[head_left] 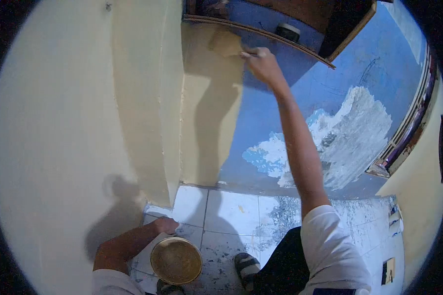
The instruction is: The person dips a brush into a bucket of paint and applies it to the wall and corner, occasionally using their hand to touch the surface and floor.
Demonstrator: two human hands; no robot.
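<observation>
My right hand (264,64) is stretched up to the far wall, its fingers closed around the handle of a wide paintbrush (225,44). The brush head lies against the cream-painted strip of wall (212,113), just under a wooden shelf (261,33). To the right of that strip the wall is blue (266,113). Low on the left, my left hand (166,225) is closed beside the rim of a round bucket (176,260) of cream-brown paint. Whether that hand grips a handle is hidden.
A dark jar with a pale lid (288,32) stands on the shelf. Bare grey-white plaster (352,140) shows on the blue wall. Dark flakes litter the white floor tiles (231,211) around my sandalled feet (247,268). A slatted window frame (403,130) is at right.
</observation>
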